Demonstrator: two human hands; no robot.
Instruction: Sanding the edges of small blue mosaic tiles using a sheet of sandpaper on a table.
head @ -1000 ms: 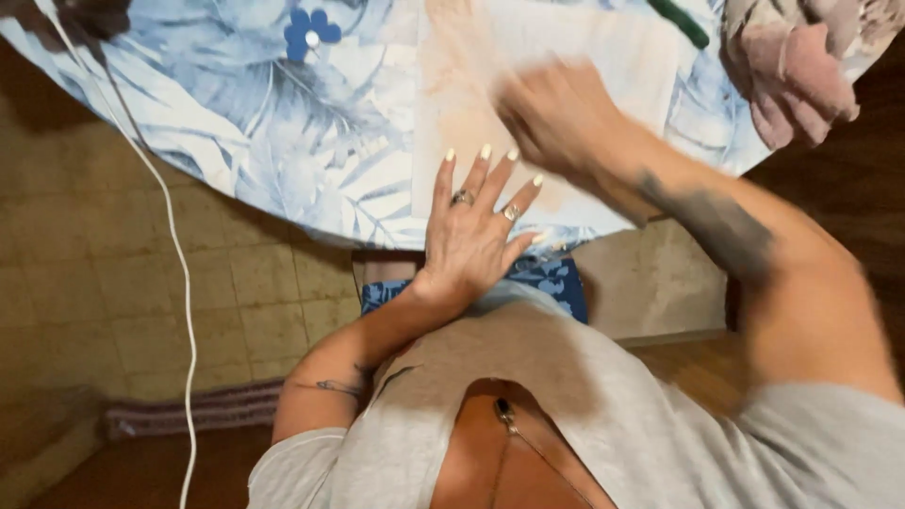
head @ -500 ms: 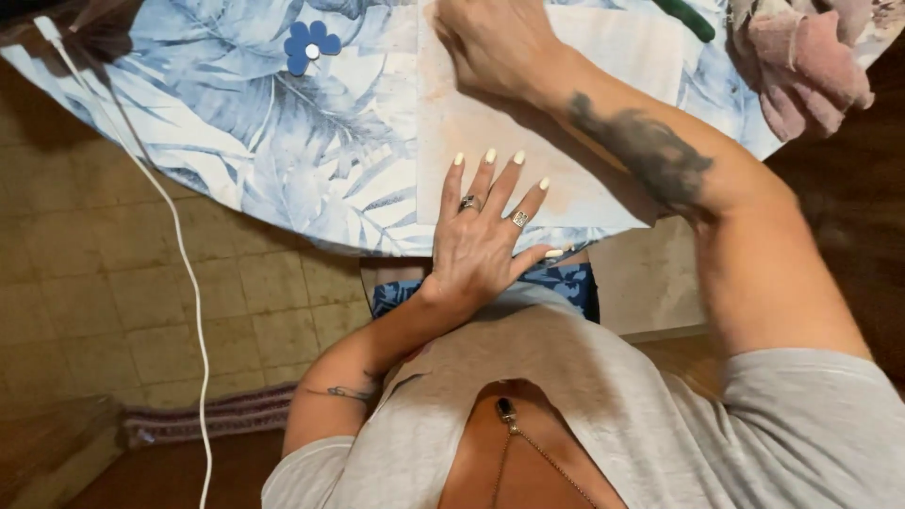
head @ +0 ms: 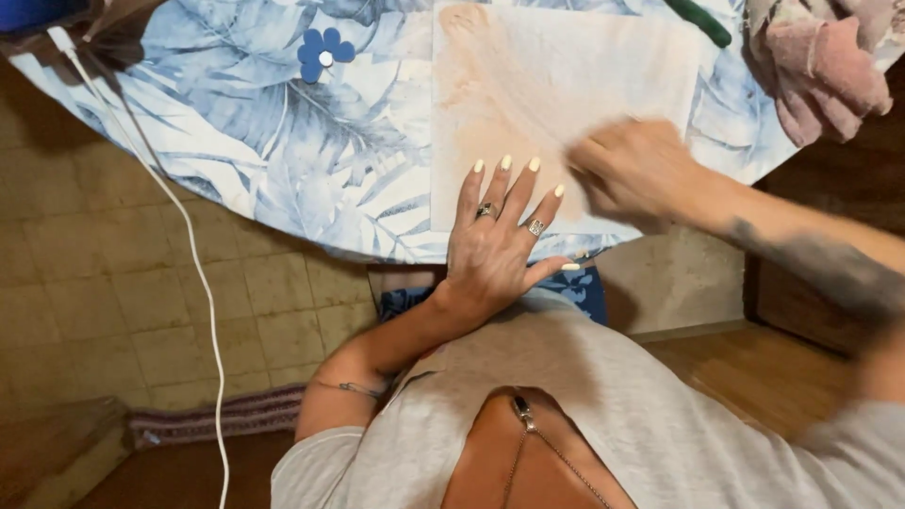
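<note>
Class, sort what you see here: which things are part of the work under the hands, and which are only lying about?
In use:
left hand, pressed flat on the near edge of the pale sheet
right hand, blurred, on the same sheet

Lying about:
blue flower-shaped piece
white cable
pinkish cloth
green object
leaf-print tablecloth

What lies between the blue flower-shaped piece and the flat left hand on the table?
In the head view, only bare blue leaf-print tablecloth separates the blue flower-shaped piece from the left hand; the pale peach cloth sheet begins right of that stretch.
</note>
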